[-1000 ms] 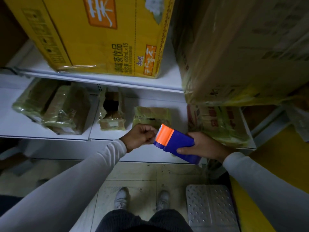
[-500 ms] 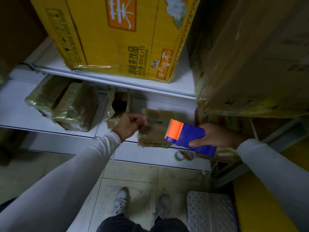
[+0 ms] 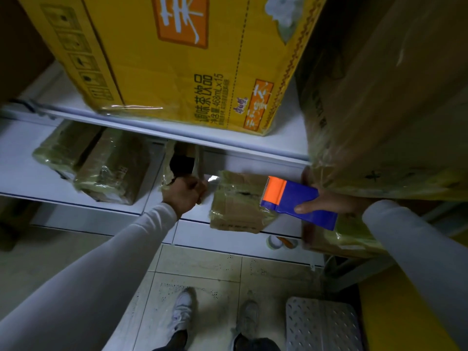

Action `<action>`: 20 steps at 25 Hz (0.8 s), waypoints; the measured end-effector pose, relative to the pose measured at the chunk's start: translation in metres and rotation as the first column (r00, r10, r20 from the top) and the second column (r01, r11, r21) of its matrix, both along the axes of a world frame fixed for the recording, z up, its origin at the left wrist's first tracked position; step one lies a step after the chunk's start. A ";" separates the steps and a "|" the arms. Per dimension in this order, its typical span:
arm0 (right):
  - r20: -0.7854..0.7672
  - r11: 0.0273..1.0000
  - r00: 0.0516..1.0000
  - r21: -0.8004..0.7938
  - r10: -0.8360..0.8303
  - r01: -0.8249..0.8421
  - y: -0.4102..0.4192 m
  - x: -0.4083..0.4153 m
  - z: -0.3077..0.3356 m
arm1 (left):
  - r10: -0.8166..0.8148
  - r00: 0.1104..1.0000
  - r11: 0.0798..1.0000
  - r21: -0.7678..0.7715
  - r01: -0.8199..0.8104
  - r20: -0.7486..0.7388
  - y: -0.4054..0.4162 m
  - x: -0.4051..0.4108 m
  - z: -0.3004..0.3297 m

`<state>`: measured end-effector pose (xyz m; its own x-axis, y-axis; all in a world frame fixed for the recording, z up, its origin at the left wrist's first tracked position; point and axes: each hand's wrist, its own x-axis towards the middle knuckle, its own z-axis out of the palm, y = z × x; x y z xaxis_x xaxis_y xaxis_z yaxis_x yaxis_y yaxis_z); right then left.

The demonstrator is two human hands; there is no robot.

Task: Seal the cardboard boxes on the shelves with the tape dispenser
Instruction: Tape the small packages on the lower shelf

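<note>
Blue-and-orange tape dispenser (image 3: 298,202): gripped by the right hand (image 3: 331,203), thumb on its near face, toothed orange end over the small taped cardboard box (image 3: 238,206) on the lower shelf (image 3: 141,214). Left hand (image 3: 183,195): fingers curled tight at a strip of clear tape (image 3: 211,182) stretched from fist to box; the pinch itself is hidden. Yellow beverage carton (image 3: 177,59): upper shelf, above both hands.

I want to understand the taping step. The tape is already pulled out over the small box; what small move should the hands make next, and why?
Probably lower both hands, pressing the tape strip onto the small cardboard box. The left hand pinches its free end beside the box, the right hand holds the tape dispenser over it, and the strip seems unstuck.
</note>
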<state>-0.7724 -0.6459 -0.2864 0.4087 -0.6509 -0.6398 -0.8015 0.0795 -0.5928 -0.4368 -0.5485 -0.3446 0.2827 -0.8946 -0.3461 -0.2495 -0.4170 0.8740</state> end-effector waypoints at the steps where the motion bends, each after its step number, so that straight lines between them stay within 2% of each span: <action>1: -0.013 1.000 1.000 0.009 -0.012 0.012 -0.004 0.000 -0.002 | 0.014 1.000 1.000 0.016 -0.013 -0.011 -0.002 -0.003 -0.002; 4: -0.014 0.997 1.000 0.073 0.009 -0.008 -0.008 0.003 -0.009 | 0.076 0.992 0.992 0.109 -0.064 -0.103 -0.007 -0.010 -0.005; 8: 0.000 0.985 1.000 0.174 -0.015 0.015 -0.002 0.012 -0.017 | 0.076 0.985 0.957 0.290 -0.028 -0.153 -0.009 -0.018 -0.015; 9: 0.005 0.983 1.000 0.181 -0.018 0.017 0.000 0.012 -0.018 | 0.075 0.992 0.953 0.301 -0.040 -0.104 -0.011 -0.020 -0.017; 11: 0.019 0.988 0.999 0.146 -0.049 0.046 0.004 0.012 -0.018 | 0.011 0.988 0.968 0.245 -0.048 0.152 -0.013 -0.020 -0.020; 12: 0.028 0.991 0.997 0.117 -0.065 0.062 0.007 0.010 -0.018 | 0.002 0.954 0.975 0.210 -0.068 0.299 -0.012 -0.020 -0.019; 14: 0.057 0.995 0.995 0.072 -0.077 0.073 0.014 0.006 -0.017 | 0.016 0.869 0.996 0.073 -0.060 0.494 -0.008 -0.021 -0.017; 16: 0.065 0.996 0.995 0.058 -0.072 0.068 0.022 0.006 -0.017 | -0.043 0.837 0.999 -0.002 0.052 0.545 -0.006 -0.031 -0.016; 18: 0.059 0.993 0.994 0.074 -0.093 0.089 0.029 0.008 -0.018 | -0.160 0.850 0.986 0.040 0.162 0.501 -0.007 -0.046 -0.020; 20: 0.070 0.986 0.987 0.101 -0.144 0.136 0.042 0.009 -0.021 | -0.205 0.855 0.978 0.075 0.193 0.477 -0.015 -0.052 -0.024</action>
<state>-0.7633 -0.6043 -0.3074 0.3682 -0.6426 -0.6719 -0.7308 0.2466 -0.6364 -0.4890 -0.5630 -0.3686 0.2362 -0.9428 -0.2353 -0.7149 -0.3326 0.6151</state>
